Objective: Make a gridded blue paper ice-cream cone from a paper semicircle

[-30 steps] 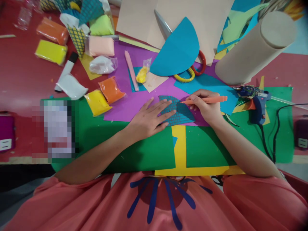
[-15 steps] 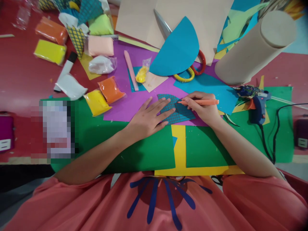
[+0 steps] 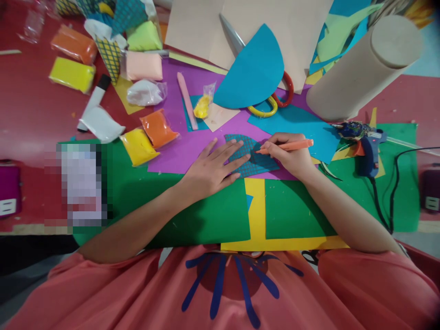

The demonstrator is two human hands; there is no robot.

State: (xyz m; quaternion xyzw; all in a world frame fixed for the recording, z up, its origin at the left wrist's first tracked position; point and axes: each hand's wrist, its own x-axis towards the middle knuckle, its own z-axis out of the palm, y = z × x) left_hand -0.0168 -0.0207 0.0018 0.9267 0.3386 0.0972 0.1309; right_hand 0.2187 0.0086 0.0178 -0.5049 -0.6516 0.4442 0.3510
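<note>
A blue paper piece (image 3: 252, 160) with a grid of dark lines lies on purple paper (image 3: 172, 153). My left hand (image 3: 213, 169) rests flat on its left part, fingers spread. In my right hand (image 3: 292, 156), an orange pen (image 3: 297, 145) is pinched, its tip touching or just above the gridded paper right of my left fingertips. Behind the hands, a plain blue half-round piece (image 3: 256, 68) covers part of a pair of scissors (image 3: 263, 109) with red and yellow handles.
Bagged clay packs, among them a yellow pack (image 3: 139, 146), lie at the left. At the right are a glue gun (image 3: 369, 153) with its black cord and a large pale roll (image 3: 357, 68). Green sheets (image 3: 206, 217) lie under my forearms.
The orange pen's tip has moved slightly down and right on the gridded paper, and the pen is more tilted. My left hand has stayed in place.
</note>
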